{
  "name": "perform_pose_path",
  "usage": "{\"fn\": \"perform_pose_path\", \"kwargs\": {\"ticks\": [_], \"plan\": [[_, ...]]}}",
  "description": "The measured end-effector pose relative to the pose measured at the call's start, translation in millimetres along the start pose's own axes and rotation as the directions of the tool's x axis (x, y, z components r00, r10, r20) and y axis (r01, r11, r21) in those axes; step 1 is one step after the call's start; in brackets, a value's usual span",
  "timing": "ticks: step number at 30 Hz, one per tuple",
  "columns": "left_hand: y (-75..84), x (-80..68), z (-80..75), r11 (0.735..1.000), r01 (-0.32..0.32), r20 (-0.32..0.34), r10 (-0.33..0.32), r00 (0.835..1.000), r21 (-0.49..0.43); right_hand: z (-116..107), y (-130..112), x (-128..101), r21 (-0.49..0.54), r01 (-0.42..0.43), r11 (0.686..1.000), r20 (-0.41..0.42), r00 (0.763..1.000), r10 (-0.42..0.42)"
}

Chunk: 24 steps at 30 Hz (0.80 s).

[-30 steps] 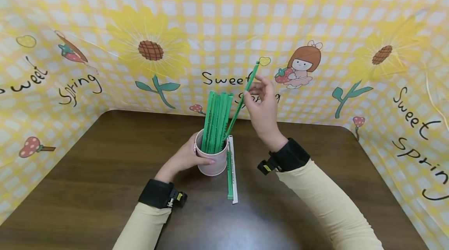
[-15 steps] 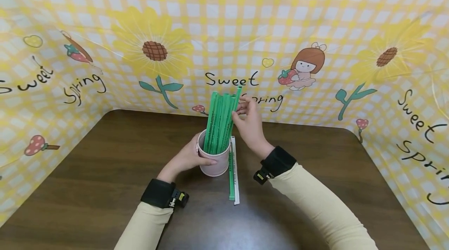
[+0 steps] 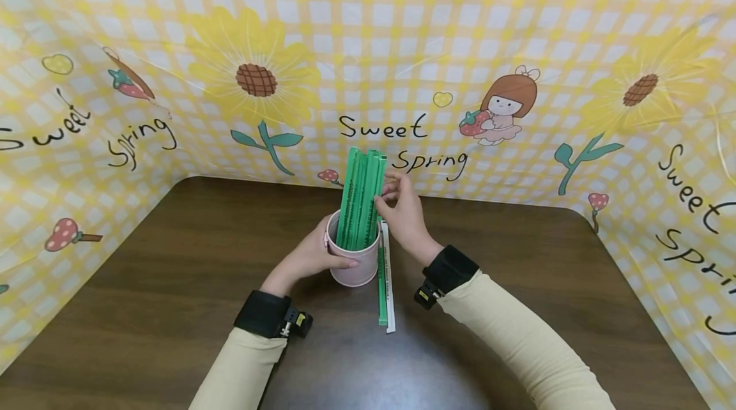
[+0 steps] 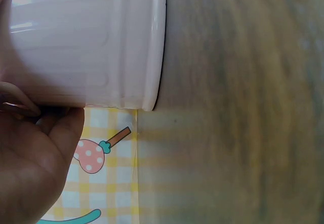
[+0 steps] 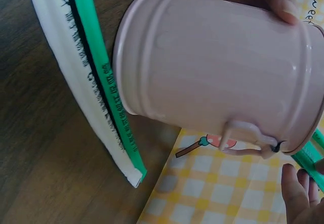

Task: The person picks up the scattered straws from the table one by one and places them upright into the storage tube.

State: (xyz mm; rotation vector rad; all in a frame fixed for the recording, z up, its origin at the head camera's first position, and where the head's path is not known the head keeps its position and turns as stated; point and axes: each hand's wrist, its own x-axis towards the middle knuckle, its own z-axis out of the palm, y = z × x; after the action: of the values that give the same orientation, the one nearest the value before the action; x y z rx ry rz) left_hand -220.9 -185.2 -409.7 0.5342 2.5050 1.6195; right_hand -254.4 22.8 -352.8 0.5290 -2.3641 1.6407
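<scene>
The head camera looked down from 6 o'clock across the table [image 3: 172,282], while both close wrist cameras shared the pink cup [image 3: 353,266] [image 4: 86,42] [image 5: 212,67].

Your right hand [image 3: 404,213] lowered from high up, its raised green straw [image 3: 376,196] now sunk among the bunch in the pink cup [image 3: 353,263]

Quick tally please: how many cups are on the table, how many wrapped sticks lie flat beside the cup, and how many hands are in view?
Pink cup: 1
Wrapped sticks lying flat on the table: 1
Hands, left hand and right hand: 2
Total: 4
The upright green sticks bundled in the cup overlap too much to count.
</scene>
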Motion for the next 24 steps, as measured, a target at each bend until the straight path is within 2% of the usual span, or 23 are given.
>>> {"fn": "perform_pose_path", "kwargs": {"ticks": [5, 8, 10, 13, 14, 16, 24], "plan": [[0.7, 1.0, -1.9, 1.000, -0.010, 0.000, 0.010, 1.000, -0.005, -5, 7, -1, 0.037, -0.051, 0.998, 0.008, 0.999, 0.051], [1.8, 0.4, -4.3, 1.000, -0.013, -0.007, 0.013, 1.000, -0.011, -7, 18, 1, -0.027, -0.136, 0.990, 0.060, 0.989, 0.137], [1.4, 0.4, -5.9, 1.000, -0.026, -0.005, 0.026, 1.000, -0.011, -6, 28, 1, -0.115, -0.205, 0.972, 0.136, 0.966, 0.220], [0.4, 0.7, -6.0, 0.999, -0.040, -0.003, 0.040, 0.999, -0.025, -4, 43, -2, -0.252, -0.288, 0.924, 0.258, 0.900, 0.351], [0.1, 1.0, -5.8, 0.999, -0.046, 0.002, 0.046, 0.999, -0.030, -3, 47, -4, -0.282, -0.304, 0.910, 0.285, 0.879, 0.382], [-0.1, 0.9, -5.0, 0.998, -0.046, 0.010, 0.046, 0.999, -0.034, -1, 54, -7, -0.323, -0.313, 0.893, 0.305, 0.859, 0.411], [1.9, 2.2, -1.1, 0.998, -0.047, 0.020, 0.048, 0.999, -0.051, 6, 65, -13, -0.330, -0.340, 0.881, 0.274, 0.858, 0.434]]}}
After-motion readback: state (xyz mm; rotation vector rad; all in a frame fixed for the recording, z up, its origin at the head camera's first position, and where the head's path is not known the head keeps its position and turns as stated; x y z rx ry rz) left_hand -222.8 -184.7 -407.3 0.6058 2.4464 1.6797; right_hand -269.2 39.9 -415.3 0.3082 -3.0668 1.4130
